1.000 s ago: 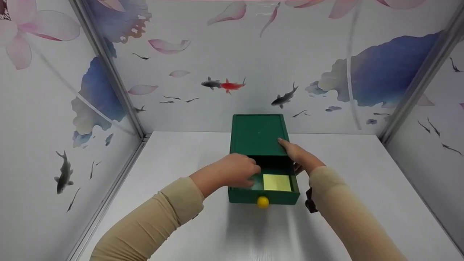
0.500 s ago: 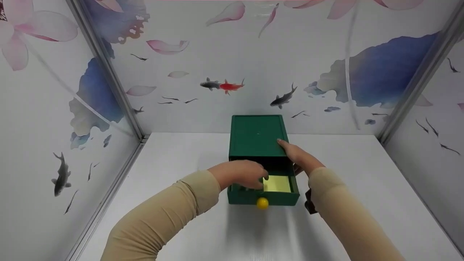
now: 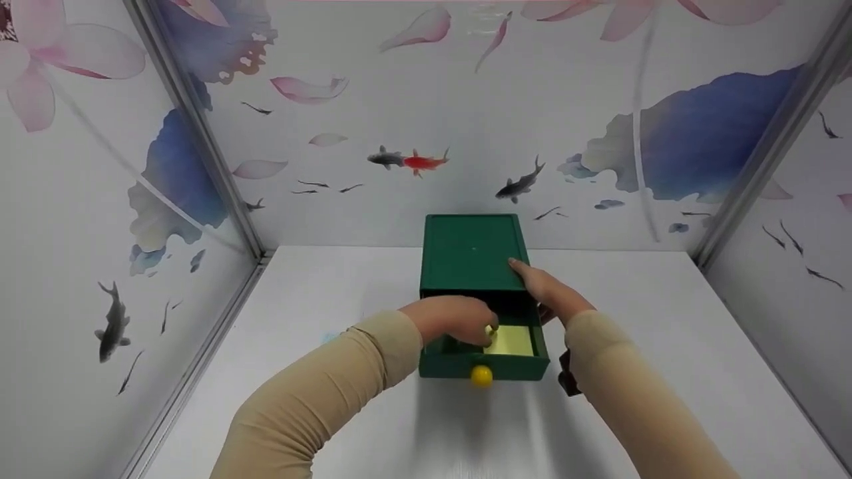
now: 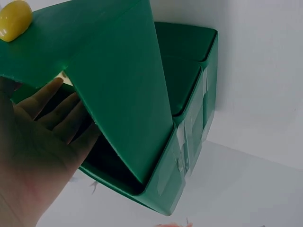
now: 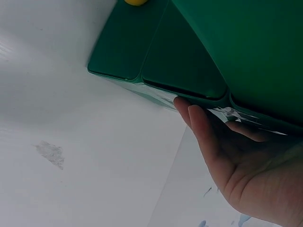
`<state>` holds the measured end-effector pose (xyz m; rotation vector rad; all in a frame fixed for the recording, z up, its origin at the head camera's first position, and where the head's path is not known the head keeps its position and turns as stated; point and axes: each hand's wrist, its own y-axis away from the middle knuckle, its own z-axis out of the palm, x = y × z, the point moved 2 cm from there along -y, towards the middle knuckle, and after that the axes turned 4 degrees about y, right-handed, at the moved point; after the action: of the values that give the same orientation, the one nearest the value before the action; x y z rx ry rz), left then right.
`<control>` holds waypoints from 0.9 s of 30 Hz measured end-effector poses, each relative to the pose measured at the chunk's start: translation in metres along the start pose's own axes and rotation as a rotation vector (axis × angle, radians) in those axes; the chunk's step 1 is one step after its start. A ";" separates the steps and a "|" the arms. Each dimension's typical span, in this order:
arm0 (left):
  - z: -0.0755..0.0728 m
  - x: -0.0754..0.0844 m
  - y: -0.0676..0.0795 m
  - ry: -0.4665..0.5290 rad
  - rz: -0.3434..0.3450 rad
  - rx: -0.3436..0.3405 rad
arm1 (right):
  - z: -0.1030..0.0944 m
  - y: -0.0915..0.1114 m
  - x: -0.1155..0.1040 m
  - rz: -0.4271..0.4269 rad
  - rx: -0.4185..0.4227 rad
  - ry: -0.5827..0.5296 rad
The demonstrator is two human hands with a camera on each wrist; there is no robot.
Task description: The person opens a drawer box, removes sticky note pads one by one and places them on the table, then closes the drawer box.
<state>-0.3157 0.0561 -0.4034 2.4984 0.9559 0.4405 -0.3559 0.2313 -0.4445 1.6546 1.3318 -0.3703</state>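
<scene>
A green drawer box (image 3: 474,253) stands against the back wall, its top drawer (image 3: 452,367) pulled out toward me by a yellow round knob (image 3: 482,376). In the drawer's right half lies a pale yellow pad of sticky notes (image 3: 514,340). My left hand (image 3: 456,318) reaches into the drawer from the left, fingertips at the pad's left edge; whether they touch it is unclear. In the left wrist view its fingers (image 4: 60,113) are fairly straight. My right hand (image 3: 549,290) rests on the box's right side, thumb on the top edge, fingers (image 5: 203,130) against the side.
The box has stacked tiers, with clear tape (image 4: 182,146) along its side. It stands on a white table (image 3: 319,279) between printed panels. A small light-blue patch (image 3: 331,337) shows behind the left sleeve.
My left hand has moved right and slightly inward across the drawer, from its left part to the pad's edge. The right hand and box keep their places; the view has shifted slightly.
</scene>
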 end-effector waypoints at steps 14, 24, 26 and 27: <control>0.005 0.005 -0.005 -0.008 0.011 0.068 | 0.001 0.001 -0.001 0.004 -0.014 -0.024; -0.003 0.010 0.003 -0.053 0.025 0.141 | 0.000 0.000 0.001 0.013 -0.012 -0.026; -0.003 0.010 0.004 -0.039 0.036 0.154 | -0.001 -0.001 0.000 0.018 -0.010 -0.025; -0.004 0.010 0.004 -0.024 0.041 0.159 | -0.001 -0.001 0.000 0.021 -0.011 -0.025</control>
<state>-0.3082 0.0611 -0.3971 2.6638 0.9658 0.3584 -0.3569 0.2323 -0.4443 1.6485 1.2950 -0.3699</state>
